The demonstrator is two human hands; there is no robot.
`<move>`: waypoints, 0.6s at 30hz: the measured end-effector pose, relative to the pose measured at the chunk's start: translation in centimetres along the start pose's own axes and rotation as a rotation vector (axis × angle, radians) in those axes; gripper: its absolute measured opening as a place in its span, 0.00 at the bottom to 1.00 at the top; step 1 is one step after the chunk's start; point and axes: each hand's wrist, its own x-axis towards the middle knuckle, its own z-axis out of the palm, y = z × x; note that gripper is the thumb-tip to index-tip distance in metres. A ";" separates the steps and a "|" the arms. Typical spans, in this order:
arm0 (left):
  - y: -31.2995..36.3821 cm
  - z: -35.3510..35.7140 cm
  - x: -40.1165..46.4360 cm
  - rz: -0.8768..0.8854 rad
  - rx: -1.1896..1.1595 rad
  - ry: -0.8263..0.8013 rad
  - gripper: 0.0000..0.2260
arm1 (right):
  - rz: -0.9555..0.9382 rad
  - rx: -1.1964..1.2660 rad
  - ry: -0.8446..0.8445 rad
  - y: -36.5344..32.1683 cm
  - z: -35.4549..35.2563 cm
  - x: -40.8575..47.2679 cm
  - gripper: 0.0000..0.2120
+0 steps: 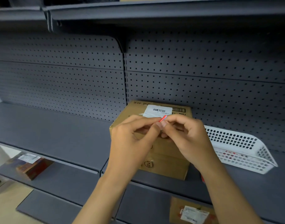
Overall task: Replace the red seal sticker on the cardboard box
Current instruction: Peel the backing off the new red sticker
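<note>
Both hands' fingers (161, 125) pinch a small red sticker (163, 118) between them, right over the box (169, 159) on the shelf (57, 126). It could curl and stick to itself or to skin. A white basket (238, 147) sits just right, nothing blocking the box top.

The cardboard box (152, 160) top reads "40" beside a barcode label (158, 111).

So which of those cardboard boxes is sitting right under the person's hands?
The plain brown cardboard box on the middle shelf, beside the white basket, with a barcode label on top. The other two boxes lie on the lower shelf, off to either side.
</note>
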 end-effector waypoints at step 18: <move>-1.8 -5.2 2.1 0.241 0.134 -0.058 0.07 | -0.036 -0.126 0.122 -2.4 5.2 -0.1 0.07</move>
